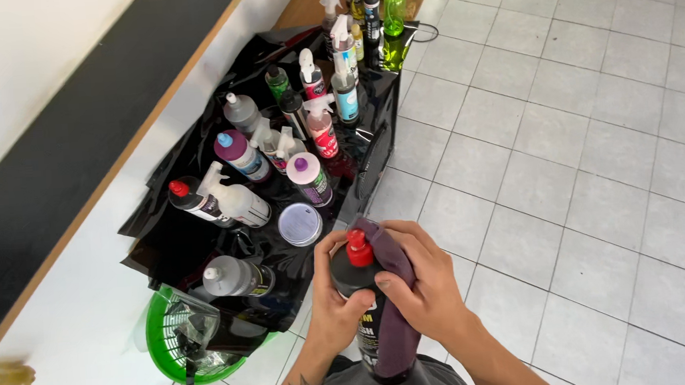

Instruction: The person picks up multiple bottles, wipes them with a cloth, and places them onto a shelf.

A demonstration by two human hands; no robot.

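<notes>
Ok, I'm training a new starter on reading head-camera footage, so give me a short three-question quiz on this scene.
1. True or false: both hands are on the black bottle.
2. What colour is that bottle's cap? A) red B) green C) white
3. What does the right hand press against the bottle?

Key:
1. True: the left hand grips its body and the right hand is at its neck.
2. A.
3. A dark purple cloth, which hangs down the bottle's side.

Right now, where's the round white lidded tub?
In the head view, the white tub sits on the black sheet, just above the left hand, below the purple-capped bottle.
</notes>
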